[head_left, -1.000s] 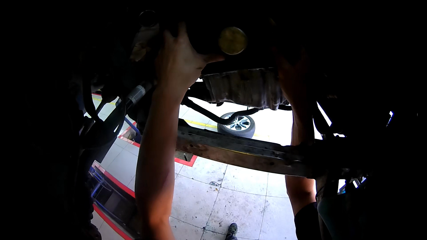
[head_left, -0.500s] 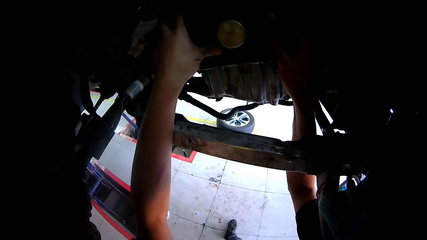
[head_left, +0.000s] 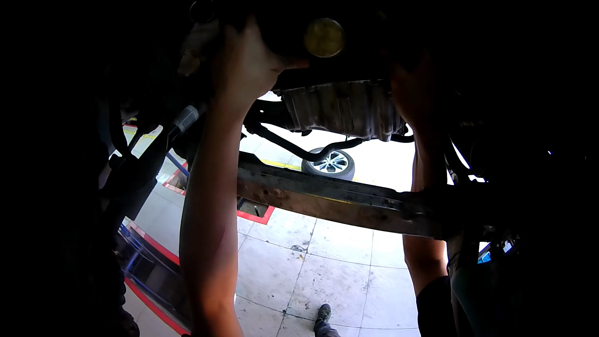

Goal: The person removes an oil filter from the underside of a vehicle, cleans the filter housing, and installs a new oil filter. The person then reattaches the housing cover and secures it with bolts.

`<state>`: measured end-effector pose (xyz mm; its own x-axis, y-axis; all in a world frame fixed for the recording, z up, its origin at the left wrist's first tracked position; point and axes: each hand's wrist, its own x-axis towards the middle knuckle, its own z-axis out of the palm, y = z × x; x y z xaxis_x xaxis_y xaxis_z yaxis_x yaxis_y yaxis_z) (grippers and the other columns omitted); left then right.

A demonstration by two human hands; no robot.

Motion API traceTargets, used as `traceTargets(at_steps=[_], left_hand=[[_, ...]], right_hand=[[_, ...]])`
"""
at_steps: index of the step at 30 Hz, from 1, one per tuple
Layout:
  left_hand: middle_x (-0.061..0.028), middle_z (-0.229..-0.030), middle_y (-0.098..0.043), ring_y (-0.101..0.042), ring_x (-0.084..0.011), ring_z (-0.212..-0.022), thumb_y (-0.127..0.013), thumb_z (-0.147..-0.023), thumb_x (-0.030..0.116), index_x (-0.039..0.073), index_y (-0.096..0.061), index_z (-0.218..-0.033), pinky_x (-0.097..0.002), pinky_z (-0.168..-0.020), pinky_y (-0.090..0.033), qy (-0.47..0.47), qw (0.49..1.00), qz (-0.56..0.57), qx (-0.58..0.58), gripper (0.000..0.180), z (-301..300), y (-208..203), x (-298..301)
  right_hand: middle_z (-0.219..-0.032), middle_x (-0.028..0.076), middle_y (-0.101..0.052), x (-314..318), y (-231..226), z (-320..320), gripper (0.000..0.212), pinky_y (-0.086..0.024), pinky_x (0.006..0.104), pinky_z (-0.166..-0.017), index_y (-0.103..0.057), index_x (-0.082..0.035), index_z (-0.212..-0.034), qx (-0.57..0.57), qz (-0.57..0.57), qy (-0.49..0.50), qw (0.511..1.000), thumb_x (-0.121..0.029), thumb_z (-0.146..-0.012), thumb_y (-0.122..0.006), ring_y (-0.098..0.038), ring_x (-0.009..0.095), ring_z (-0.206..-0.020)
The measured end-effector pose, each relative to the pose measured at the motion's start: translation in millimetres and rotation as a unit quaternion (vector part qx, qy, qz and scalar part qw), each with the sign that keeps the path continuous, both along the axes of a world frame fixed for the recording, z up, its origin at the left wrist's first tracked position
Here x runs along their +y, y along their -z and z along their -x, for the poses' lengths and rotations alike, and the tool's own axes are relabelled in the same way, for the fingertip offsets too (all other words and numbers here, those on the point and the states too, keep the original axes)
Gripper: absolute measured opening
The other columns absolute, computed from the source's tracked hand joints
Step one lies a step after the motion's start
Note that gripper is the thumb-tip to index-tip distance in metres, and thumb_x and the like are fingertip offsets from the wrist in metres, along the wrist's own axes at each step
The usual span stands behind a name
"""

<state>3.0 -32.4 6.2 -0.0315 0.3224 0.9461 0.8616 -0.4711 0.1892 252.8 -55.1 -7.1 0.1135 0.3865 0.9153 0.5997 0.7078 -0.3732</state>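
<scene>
Both my arms reach up into the dark underside of a vehicle. My left hand (head_left: 251,65) has its thumb stretched toward the right and its fingers curving up against a dark part, whose shape is lost in shadow. Just right of that thumb shows a dull yellow round disc (head_left: 324,38). Opposite it, my right hand (head_left: 412,90) is raised at about the same height, very dim, its fingers swallowed by the dark. Between the wrists hangs a ribbed, brownish metal housing (head_left: 340,107).
A metal crossbeam (head_left: 331,198) spans below the hands, passing in front of my right forearm. A curved black hose (head_left: 287,144) runs above it. On the tiled floor (head_left: 337,243) below lie a wheel (head_left: 329,163) and red-edged recesses (head_left: 256,213); a shoe (head_left: 324,312) shows there.
The whole view has shifted slightly, so the beam, disc and housing sit a little higher. Both hands keep nearly the same place and pose against the dark part.
</scene>
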Motion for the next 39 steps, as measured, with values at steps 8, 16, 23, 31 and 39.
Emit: traceTargets(at_steps=[8, 16, 23, 31, 39], left_hand=[[-0.0276, -0.133, -0.055, -0.057, -0.0459, -0.119, -0.094, -0.056, 0.046, 0.005, -0.039, -0.148, -0.0528, -0.094, -0.053, -0.045, 0.994, -0.1, 0.013, 0.115, -9, 3, -5], [-0.0311, -0.134, -0.052, -0.057, -0.0467, -0.12, -0.093, -0.057, 0.048, 0.007, -0.036, -0.151, -0.0536, -0.094, -0.052, -0.04, 0.993, -0.11, 0.022, 0.117, -9, 6, -7], [-0.0319, -0.132, -0.053, -0.058, -0.0467, -0.119, -0.092, -0.057, 0.05, 0.006, -0.034, -0.152, -0.0537, -0.092, -0.053, -0.061, 0.996, -0.063, 0.01, 0.119, -14, 8, -9], [-0.0318, -0.127, -0.057, -0.063, -0.0458, -0.11, -0.092, -0.057, 0.05, 0.005, -0.039, -0.148, -0.0507, -0.084, -0.056, -0.086, 0.994, -0.066, 0.003, 0.115, -13, 6, -11], [-0.0282, -0.125, -0.061, -0.065, -0.0434, -0.108, -0.094, -0.057, 0.045, 0.003, -0.041, -0.147, -0.0492, -0.088, -0.056, -0.064, 0.997, -0.037, 0.005, 0.112, -9, 5, -6]], right_hand=[[-0.111, 0.016, -0.071, -7, -3, 1, 0.041, -0.052, 0.0441, -0.095, -0.062, -0.001, -0.125, 0.009, 0.002, 0.048, 0.999, -0.029, -0.096, -0.067, -0.069, 0.031, -0.104], [-0.108, 0.015, -0.072, -14, -8, 1, 0.042, -0.053, 0.0451, -0.089, -0.063, -0.001, -0.123, -0.013, 0.062, 0.109, 0.992, -0.033, -0.095, -0.067, -0.07, 0.03, -0.101], [-0.111, 0.015, -0.071, -14, -9, -8, 0.043, -0.052, 0.0469, -0.093, -0.063, -0.002, -0.124, -0.054, 0.026, 0.094, 0.994, -0.034, -0.095, -0.068, -0.069, 0.031, -0.104], [-0.11, 0.02, -0.07, -8, -12, -8, 0.036, -0.052, 0.0469, -0.09, -0.063, 0.0, -0.121, -0.055, -0.012, 0.053, 0.997, -0.022, -0.093, -0.068, -0.069, 0.034, -0.103], [-0.111, 0.018, -0.07, 4, -9, -13, 0.039, -0.051, 0.0485, -0.093, -0.062, -0.002, -0.123, -0.062, 0.006, 0.062, 0.996, -0.027, -0.094, -0.067, -0.067, 0.034, -0.104]])
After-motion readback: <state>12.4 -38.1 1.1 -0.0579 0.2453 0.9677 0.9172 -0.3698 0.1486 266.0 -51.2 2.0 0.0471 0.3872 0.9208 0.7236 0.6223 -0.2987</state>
